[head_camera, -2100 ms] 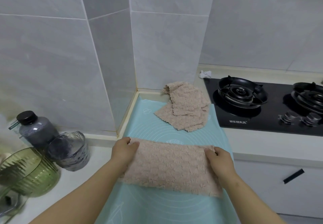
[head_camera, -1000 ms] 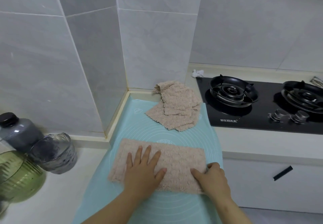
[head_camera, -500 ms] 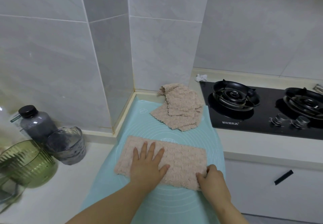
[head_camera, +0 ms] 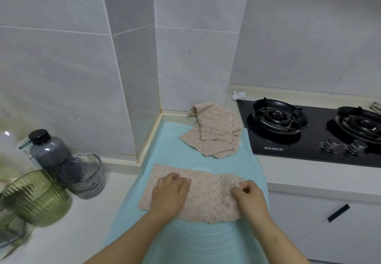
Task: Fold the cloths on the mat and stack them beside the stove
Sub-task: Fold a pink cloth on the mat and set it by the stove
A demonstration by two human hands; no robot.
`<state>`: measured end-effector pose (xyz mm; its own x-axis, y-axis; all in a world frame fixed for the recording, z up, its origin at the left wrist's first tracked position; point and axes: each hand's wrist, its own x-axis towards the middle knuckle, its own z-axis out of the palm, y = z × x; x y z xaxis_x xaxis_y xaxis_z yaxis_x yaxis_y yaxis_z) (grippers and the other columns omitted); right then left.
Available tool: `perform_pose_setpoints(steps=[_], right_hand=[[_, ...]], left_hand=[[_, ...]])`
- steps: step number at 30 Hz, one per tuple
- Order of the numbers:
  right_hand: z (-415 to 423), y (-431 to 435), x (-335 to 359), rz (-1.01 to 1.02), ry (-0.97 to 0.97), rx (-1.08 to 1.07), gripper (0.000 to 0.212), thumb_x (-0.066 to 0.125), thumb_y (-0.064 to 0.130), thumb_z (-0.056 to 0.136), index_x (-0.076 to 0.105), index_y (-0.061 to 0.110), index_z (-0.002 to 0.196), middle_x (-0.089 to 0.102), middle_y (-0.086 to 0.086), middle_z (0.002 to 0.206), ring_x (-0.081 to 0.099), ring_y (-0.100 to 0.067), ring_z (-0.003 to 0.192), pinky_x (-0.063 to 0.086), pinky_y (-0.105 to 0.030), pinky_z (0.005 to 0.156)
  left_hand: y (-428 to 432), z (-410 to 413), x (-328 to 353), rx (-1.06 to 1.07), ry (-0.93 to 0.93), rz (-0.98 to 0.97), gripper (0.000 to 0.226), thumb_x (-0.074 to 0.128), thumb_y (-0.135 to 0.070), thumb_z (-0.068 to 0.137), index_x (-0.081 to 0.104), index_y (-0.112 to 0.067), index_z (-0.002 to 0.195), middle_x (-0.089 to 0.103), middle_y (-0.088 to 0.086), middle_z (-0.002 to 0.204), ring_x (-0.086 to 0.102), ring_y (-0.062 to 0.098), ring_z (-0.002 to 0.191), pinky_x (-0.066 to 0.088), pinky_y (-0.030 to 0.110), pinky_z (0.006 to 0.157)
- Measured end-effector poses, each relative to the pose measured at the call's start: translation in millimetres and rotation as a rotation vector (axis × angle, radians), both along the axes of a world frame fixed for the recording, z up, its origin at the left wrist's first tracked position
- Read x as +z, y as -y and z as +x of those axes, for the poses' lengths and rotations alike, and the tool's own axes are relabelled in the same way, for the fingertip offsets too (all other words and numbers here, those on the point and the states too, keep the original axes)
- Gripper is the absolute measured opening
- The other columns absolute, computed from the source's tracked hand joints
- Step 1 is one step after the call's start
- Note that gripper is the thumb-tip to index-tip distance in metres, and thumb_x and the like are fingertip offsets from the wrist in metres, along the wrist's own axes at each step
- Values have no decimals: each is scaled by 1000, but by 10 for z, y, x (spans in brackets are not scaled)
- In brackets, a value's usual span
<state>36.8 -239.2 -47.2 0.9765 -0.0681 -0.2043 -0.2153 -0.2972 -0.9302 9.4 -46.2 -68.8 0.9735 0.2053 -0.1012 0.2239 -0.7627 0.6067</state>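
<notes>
A beige textured cloth [head_camera: 208, 197], folded once into a long strip, lies across the teal silicone mat [head_camera: 185, 241]. My left hand [head_camera: 170, 193] rests on its left half with the fingers curled down onto the fabric. My right hand [head_camera: 250, 195] pinches the cloth's right end, which is lifted a little off the mat. A loose pile of more beige cloths [head_camera: 214, 131] sits at the mat's far end, against the wall and next to the black gas stove [head_camera: 309, 131].
Left of the mat stand a dark capped bottle [head_camera: 48, 150], a grey ribbed cup [head_camera: 82, 176] and a green ribbed bowl [head_camera: 35, 197]. A crumpled white scrap [head_camera: 238, 95] lies behind the stove. Tiled walls box in the mat's far left corner; the counter edge runs at right.
My left hand went from flat, spread fingers to curled fingers on the cloth. My right hand took hold of the cloth's right end and raised it slightly.
</notes>
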Motion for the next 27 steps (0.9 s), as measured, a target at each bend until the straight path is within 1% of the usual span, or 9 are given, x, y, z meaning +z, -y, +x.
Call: perform_pose_setpoints(steps=[4,6,8,11,14,18,23,25,27], right_hand=[[-22,-340,191,163,12,163,16,59,5,83,51,14,72,52,3,72,49,-11,69,39,-24,63],[-58,-491,250,306,-57,293,5,57,9,87,57,12,84,58,0,79,56,-15,73,45,-26,60],[-70,-574,232,347,-102,334,6,56,13,90,59,10,94,62,-1,85,60,-18,77,49,-27,61],[-28,-554,74,166,-102,197,4,55,12,89,59,10,88,59,-3,79,55,-17,72,45,-30,67],[17,-425,-112,-22,-159,113,7,51,8,87,53,9,80,55,-3,77,48,-15,66,39,-25,60],[52,-365,-204,-72,-181,151,8,51,10,88,53,11,80,54,-1,78,46,-13,66,36,-23,60],[35,-393,-164,-47,-193,242,8,55,12,88,61,13,92,61,-1,86,53,-13,73,42,-23,68],[11,-384,-145,-17,-194,246,9,56,12,87,62,13,94,62,-2,86,54,-12,73,42,-22,67],[-3,-376,-133,-8,-189,246,9,57,13,87,62,15,94,61,-2,88,53,-11,74,41,-21,67]], left_hand=[[-77,30,222,315,-28,-863,46,26,-47,98,63,-20,96,61,2,107,55,13,82,43,27,71],[-161,43,239,380,-88,-1120,60,21,-61,93,61,-17,101,66,8,105,63,21,87,48,31,69],[-247,55,189,437,-130,-1249,69,20,-70,88,57,-16,111,66,17,111,63,30,100,51,38,77],[-295,81,125,456,-189,-1188,64,29,-69,88,47,-23,127,62,15,115,63,30,102,51,42,89],[-240,65,129,363,-188,-929,39,51,-45,92,43,-26,125,57,2,88,59,16,71,51,26,62],[-122,94,84,130,-169,-584,37,65,-35,84,44,-34,115,50,1,76,47,17,61,38,22,49],[23,184,222,87,-153,-590,33,56,-53,84,48,-43,114,58,-3,94,59,13,79,49,24,62],[3,201,243,87,-233,-555,27,61,-50,81,53,-37,104,57,-1,99,61,17,86,54,28,61],[-46,201,278,81,-280,-525,18,68,-36,80,57,-27,90,57,0,87,59,15,75,56,28,59]])
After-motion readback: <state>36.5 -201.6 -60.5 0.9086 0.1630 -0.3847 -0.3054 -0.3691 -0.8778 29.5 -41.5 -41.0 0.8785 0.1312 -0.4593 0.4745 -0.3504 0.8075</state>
